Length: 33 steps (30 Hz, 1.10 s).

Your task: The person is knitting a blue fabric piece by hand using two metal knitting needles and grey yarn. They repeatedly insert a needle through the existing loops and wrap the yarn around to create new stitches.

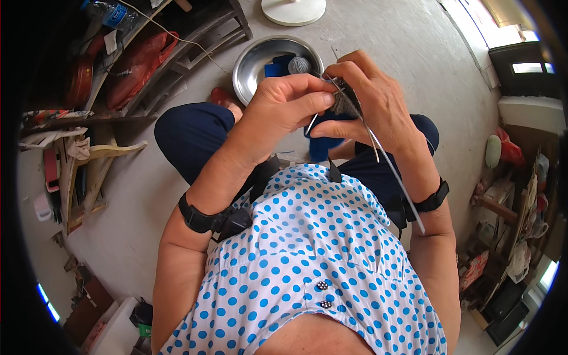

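Both hands are raised in front of my lap, working on a piece of grey knitting (342, 103). My left hand (286, 100) pinches a knitting needle and the edge of the piece between thumb and fingertips. Curled round the other side, my right hand (377, 95) holds the knitting, its thumb pointing left below. A long metal knitting needle (397, 179) runs down across my right forearm, with a shorter needle (373, 146) beside it. Blue knitted fabric (324, 142) hangs beneath the grey part. My fingers partly hide the stitches and needle tips.
Beyond my hands, a steel basin (246, 75) on the floor holds a ball of grey yarn (299, 65) and blue material (276, 70). A white round base (293, 13) stands behind it. A wooden shelf with a red bag (137, 75) is at left; cluttered shelving (506, 208) is at right.
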Available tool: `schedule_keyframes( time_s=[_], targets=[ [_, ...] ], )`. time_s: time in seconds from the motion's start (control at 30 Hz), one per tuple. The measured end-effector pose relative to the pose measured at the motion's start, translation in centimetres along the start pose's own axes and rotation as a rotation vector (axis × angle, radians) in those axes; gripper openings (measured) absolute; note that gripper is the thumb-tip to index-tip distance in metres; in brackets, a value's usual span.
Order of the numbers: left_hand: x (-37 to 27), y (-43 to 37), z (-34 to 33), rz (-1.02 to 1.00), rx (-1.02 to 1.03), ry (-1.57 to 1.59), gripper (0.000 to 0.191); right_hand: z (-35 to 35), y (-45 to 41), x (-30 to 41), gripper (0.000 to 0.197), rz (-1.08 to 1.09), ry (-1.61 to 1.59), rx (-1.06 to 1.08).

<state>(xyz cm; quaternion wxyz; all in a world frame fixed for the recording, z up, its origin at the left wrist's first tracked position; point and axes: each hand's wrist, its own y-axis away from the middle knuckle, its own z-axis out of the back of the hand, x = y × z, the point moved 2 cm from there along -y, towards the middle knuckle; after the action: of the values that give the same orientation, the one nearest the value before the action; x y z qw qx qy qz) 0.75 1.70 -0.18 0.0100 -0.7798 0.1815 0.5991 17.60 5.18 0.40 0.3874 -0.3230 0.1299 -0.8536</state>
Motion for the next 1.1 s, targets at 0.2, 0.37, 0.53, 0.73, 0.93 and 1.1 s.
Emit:
schedule_keyframes(
  time_s=[0.2,0.37,0.53,0.73,0.93,1.1],
  targets=[
    [0.0,0.2,0.3,0.020,-0.011,-0.007,0.019,0.1,0.4,0.1,0.067,0.149,-0.073,-0.179],
    [0.2,0.2,1.3,-0.002,-0.072,0.100,0.019,1.0,2.2,0.3,0.034,0.015,-0.055,-0.108],
    [0.1,0.0,1.0,-0.045,-0.115,0.120,0.019,0.6,3.0,0.4,0.024,0.047,-0.061,-0.147],
    [0.4,0.0,1.4,-0.035,-0.087,0.110,0.020,1.0,3.3,0.5,0.021,0.053,-0.165,-0.107],
    [0.4,0.1,0.9,0.005,-0.025,0.110,0.020,0.6,3.0,0.8,0.019,0.017,-0.273,-0.096],
    [0.1,0.3,0.7,0.071,-0.038,0.125,0.020,0.3,2.7,1.1,0.013,-0.009,-0.106,-0.128]
  ],
)
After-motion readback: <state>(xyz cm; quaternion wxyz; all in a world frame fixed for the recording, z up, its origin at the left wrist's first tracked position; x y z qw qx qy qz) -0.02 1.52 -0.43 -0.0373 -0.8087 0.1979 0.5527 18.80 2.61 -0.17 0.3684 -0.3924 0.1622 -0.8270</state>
